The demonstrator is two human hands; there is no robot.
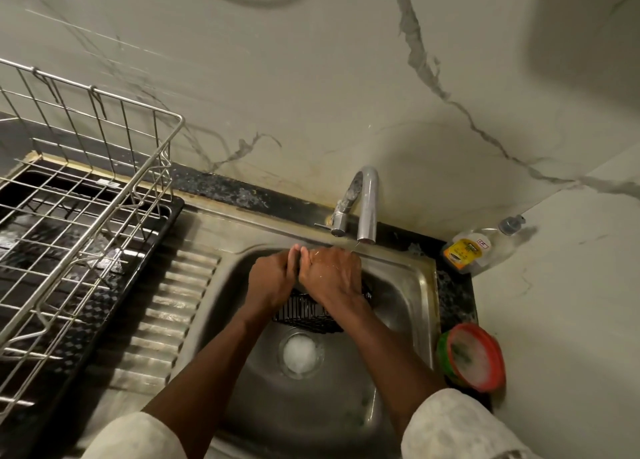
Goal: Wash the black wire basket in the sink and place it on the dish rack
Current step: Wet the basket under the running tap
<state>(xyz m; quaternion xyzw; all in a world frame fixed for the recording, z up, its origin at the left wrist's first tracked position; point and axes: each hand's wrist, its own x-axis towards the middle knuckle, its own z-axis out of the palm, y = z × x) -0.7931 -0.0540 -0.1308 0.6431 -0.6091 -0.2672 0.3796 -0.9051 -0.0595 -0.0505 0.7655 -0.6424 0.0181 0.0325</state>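
Both the left hand point(273, 280) and right hand point(332, 275) are gripping the black wire basket point(308, 311) in the steel sink point(410, 285); the dish rack point(86, 195) is standing left, past the ribbed drainboard point(166, 306); a soap bottle point(474, 247) and foamy bowl point(474, 354) are crowding the right rim.

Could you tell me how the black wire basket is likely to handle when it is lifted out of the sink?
The black wire basket is thin open mesh, so probably light and fairly stiff. Water glistens on the right hand over it, so its wires may be slippery. Its open grid should shed water quickly.
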